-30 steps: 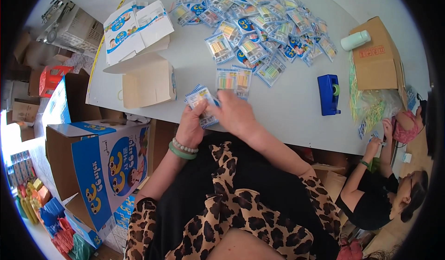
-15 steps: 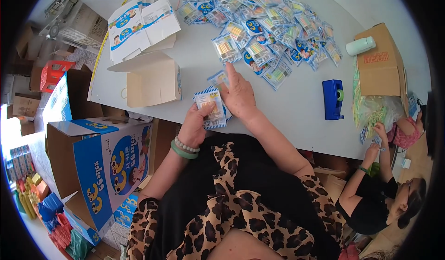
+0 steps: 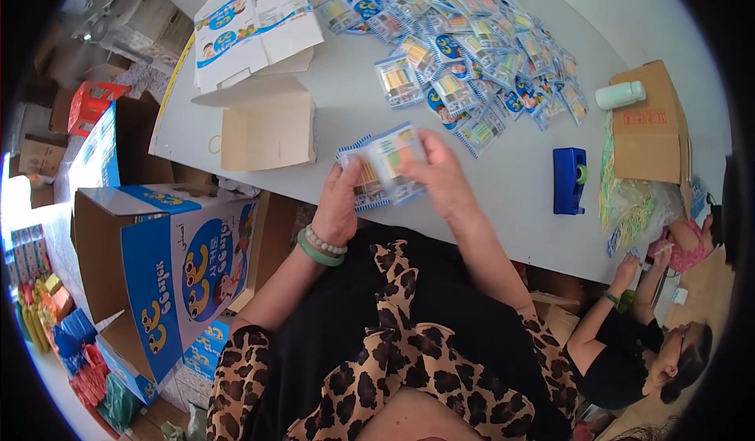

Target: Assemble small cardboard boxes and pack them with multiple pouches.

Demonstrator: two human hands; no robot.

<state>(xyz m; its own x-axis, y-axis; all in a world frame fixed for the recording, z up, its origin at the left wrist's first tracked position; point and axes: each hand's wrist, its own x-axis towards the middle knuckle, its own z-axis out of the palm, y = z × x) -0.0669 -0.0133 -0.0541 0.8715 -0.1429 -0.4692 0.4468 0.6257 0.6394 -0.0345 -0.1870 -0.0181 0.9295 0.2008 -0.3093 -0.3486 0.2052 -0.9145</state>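
Note:
My left hand (image 3: 338,205) is closed on small clear sachets (image 3: 368,191) with blue striped edges and coloured sticks inside. My right hand (image 3: 447,177) pinches another such sachet (image 3: 399,146), somewhat blurred, which overlaps those in the left. Both hands are over the table's near edge. Left of them, an open white carton (image 3: 267,132) lies on the table with its mouth toward me. Beyond it is a stack of flattened white and blue cartons (image 3: 255,32). A large heap of the same sachets (image 3: 472,47) spreads over the far middle of the table.
On the right stand a blue tape dispenser (image 3: 569,181), a brown cardboard box (image 3: 649,138) and a pale green bottle (image 3: 620,95) on it. A large blue and white box (image 3: 181,276) stands open below the table's left side. A co-worker (image 3: 629,350) sits at lower right.
My right hand has picked up the sachet from the table and brought it against those in my left hand. The view has shifted slightly. The co-worker's hands have moved.

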